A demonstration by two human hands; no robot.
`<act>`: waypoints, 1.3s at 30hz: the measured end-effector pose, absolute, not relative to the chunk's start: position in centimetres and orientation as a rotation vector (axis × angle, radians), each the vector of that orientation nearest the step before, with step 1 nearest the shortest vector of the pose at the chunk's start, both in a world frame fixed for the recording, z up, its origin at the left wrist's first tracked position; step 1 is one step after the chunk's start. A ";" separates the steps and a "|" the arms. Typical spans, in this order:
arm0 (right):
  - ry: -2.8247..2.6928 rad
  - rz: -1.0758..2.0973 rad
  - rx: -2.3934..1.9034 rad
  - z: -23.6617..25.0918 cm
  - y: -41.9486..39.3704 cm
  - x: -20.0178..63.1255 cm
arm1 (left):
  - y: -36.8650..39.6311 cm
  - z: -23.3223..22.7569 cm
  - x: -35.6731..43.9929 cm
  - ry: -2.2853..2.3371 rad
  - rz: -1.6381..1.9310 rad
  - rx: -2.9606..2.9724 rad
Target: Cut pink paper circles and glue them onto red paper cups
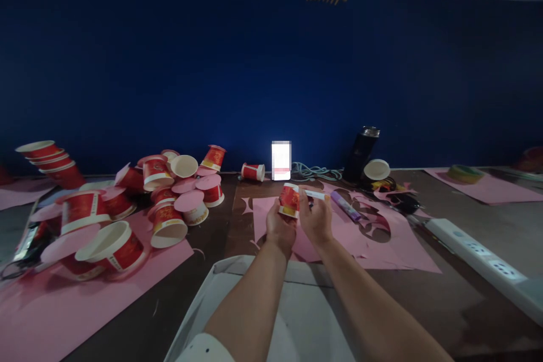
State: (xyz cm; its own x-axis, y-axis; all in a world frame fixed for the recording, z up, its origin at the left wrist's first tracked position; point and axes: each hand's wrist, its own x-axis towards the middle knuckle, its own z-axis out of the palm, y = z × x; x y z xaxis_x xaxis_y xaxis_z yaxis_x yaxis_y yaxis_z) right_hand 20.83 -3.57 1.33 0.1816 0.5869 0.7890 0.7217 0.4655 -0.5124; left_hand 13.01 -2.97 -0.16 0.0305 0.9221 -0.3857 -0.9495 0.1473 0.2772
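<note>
My left hand (pixel 280 227) is wrapped round a small red paper cup (pixel 289 198) with gold print and holds it tilted over the table. Close beside it, my right hand (pixel 319 219) is closed on a slim white tube (pixel 314 194) with an orange end; its exact kind is too small to tell. The right fingertips are near the cup's side, and I cannot tell if they touch it. Under both hands lies a pink paper sheet (pixel 407 251) with round cut-outs. A purple tube (pixel 345 206) like a glue stick lies to the right.
Several red paper cups, some with pink discs (pixel 189 201), crowd the left side. A cup stack (pixel 53 161) leans farther left. A lit screen (pixel 281 161), a dark flask (pixel 362 153) and a cable (pixel 318 172) stand or lie at the back. A power strip (pixel 479 254) lies right.
</note>
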 end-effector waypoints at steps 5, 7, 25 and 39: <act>-1.496 -0.139 -1.211 1.3 -3.6 20.8 | -3.1 0.0 12.9 0.560 1.447 -0.065; -1.493 -0.129 -1.221 1.3 -3.6 20.8 | -3.2 0.1 12.9 0.565 1.446 -0.064; -1.490 -0.156 -1.227 1.4 -3.7 20.8 | -2.6 -0.5 12.8 0.522 1.467 -0.114; -1.488 -0.159 -1.246 1.4 -3.7 20.8 | -2.5 -0.8 12.8 0.535 1.466 -0.123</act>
